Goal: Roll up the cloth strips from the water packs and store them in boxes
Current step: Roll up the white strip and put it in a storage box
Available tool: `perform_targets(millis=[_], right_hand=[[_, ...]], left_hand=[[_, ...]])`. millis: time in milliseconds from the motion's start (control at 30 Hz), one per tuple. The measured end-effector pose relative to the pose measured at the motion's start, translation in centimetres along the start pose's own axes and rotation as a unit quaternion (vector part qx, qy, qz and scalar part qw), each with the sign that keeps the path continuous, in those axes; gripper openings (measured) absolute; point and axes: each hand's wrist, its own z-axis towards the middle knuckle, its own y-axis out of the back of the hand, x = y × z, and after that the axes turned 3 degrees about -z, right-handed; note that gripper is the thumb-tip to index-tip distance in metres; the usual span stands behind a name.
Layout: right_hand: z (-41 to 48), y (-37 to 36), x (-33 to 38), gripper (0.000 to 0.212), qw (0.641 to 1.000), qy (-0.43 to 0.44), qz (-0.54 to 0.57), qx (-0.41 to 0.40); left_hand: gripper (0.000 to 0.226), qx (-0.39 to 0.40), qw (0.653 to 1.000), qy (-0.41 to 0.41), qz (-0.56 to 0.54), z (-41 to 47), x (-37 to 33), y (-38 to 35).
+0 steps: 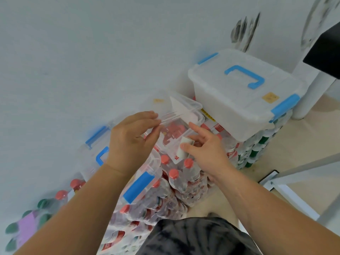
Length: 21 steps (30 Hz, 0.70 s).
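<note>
2 bare forearms without sleeves, left hand (131, 138), right hand (206, 150), dark grey-and-black mottled fabric garment (198, 238) below

Much of the scene is covered, cropped or smeared.

The left hand (131, 142) covers the near wall of the small clear box (185, 115), and the red things inside it are too blurred to name. The rolled strip (184, 150) is half hidden behind the right hand (207, 150), so its grip there is unclear. The lidded box at lower left (139, 184) is partly behind the left forearm. Green-capped bottles (12, 229) at the lower left edge are cropped and smeared. A black object (325, 52) at upper right is cut off. Label print on the water packs (165, 199) is unreadable.
</note>
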Motion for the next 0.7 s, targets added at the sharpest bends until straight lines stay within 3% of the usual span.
perform_targets(millis=[267,400,700], right_hand=[[-0.4,0.0,0.8,0.071,0.999,0.001,-0.036,-0.005],[-0.4,-0.2,0.8,0.072,0.999,-0.002,-0.037,-0.009],[-1.2,0.3,1.6,0.07,0.999,-0.003,-0.043,0.007]], left_hand=[[0.011,-0.075,0.995,0.044,-0.042,0.1,0.0,1.6],[0.01,-0.081,0.996,0.005,-0.047,0.7,-1.1,1.5],[0.013,-0.064,0.998,0.019,-0.001,-0.3,-1.8,2.9]])
